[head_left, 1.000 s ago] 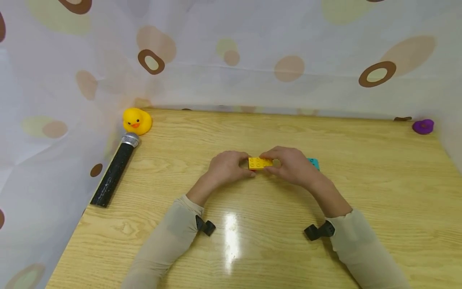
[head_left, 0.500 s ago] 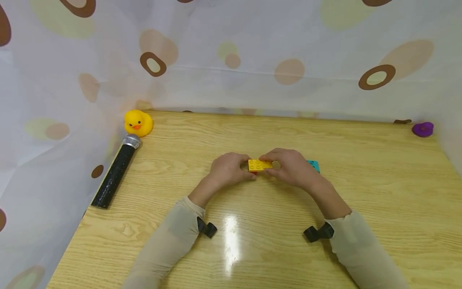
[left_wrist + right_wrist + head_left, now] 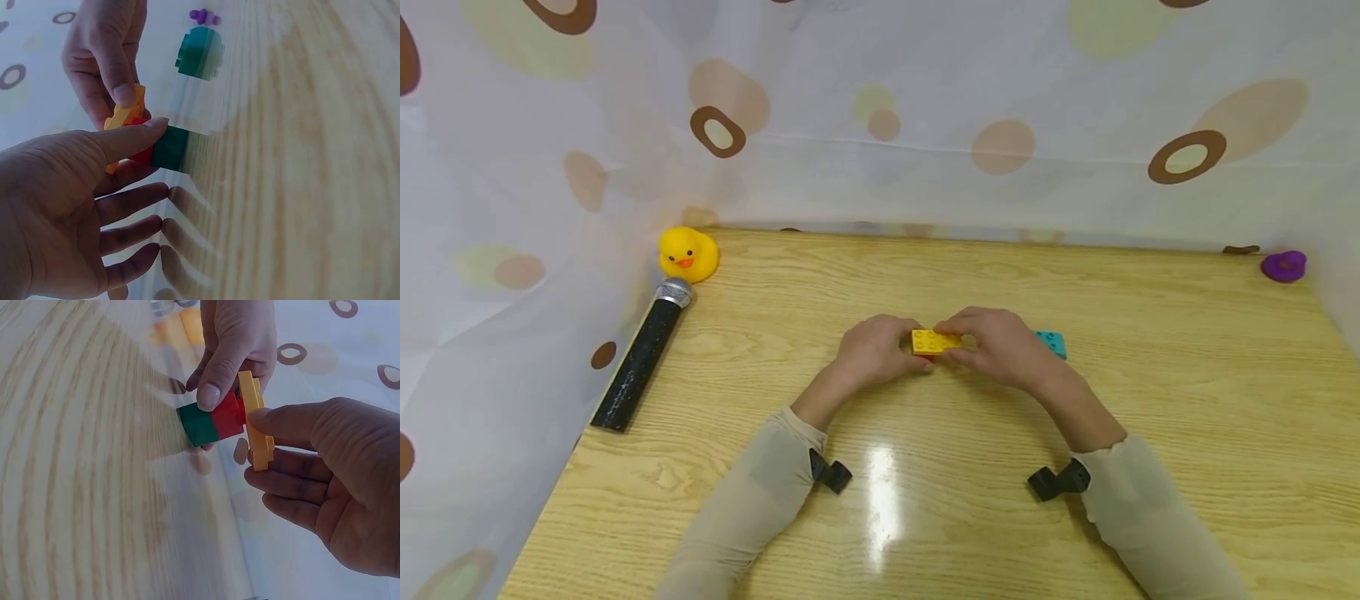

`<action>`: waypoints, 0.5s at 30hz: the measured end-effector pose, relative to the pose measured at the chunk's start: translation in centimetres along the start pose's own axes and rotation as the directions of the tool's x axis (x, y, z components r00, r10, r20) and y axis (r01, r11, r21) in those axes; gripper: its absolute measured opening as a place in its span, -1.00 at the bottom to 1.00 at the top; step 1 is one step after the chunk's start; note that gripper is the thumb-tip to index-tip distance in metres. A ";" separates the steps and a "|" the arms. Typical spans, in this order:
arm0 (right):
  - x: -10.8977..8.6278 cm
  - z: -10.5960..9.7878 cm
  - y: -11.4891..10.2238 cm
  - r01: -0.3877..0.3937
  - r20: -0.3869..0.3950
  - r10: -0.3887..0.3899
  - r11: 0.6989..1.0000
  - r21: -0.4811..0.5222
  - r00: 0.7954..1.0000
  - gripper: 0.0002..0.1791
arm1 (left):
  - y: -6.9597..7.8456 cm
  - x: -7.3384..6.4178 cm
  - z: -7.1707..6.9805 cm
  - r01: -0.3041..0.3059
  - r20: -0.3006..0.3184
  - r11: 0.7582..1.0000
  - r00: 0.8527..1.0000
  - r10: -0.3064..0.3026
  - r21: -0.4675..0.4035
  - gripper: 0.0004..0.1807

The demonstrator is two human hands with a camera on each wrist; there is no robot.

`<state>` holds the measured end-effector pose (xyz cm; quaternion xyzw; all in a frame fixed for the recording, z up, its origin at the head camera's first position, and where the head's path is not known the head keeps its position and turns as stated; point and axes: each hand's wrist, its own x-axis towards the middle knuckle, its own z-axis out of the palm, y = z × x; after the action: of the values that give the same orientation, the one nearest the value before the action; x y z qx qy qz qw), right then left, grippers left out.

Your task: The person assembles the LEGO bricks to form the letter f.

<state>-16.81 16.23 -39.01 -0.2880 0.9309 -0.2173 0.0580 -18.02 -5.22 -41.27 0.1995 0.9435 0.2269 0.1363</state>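
In the head view my left hand (image 3: pixel 876 350) and right hand (image 3: pixel 1000 346) meet over the table. A red toy brick (image 3: pixel 226 419) sits on a green brick (image 3: pixel 198 424) that stands on the wood. My left thumb and index finger pinch this stack from its two sides, around the red and green join. The other left fingers are spread. My right thumb and fingers pinch a longer yellow brick (image 3: pixel 928 342) lying across the red one's studs. Whether the yellow brick is fully seated, I cannot tell. A teal brick (image 3: pixel 1054 343) lies partly hidden behind my right wrist.
A yellow rubber duck (image 3: pixel 688 255) stands at the back left corner, with a black microphone (image 3: pixel 643 358) lying in front of it. In the far right corner is a small purple duck (image 3: pixel 1285 266). A patterned sheet (image 3: pixel 880 183) walls the table's back and sides.
My right hand and the yellow brick have shifted slightly left over the stack. More of the teal brick shows. My left hand keeps its hold in place.
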 end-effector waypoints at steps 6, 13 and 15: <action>0.0 -0.1 -0.1 0.006 0.016 -0.006 1.000 0.009 1.000 -0.58 | 0.0 -0.4 -0.6 -0.033 0.043 0.998 0.998 0.035 -0.050 -0.32; -0.1 -0.1 0.0 -0.001 0.009 0.001 1.000 0.008 1.000 -0.58 | 0.1 -0.5 -0.9 -0.036 0.033 0.996 0.999 0.039 -0.079 -0.42; -0.2 -0.1 0.0 0.001 0.003 -0.001 1.000 0.001 1.000 -0.57 | 0.2 -0.5 -0.9 -0.032 0.032 0.997 0.999 0.035 -0.070 -0.44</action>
<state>-16.69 16.33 -38.90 -0.2887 0.9306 -0.2172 0.0594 -17.87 -5.64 -40.29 0.2141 0.9291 0.2585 0.1551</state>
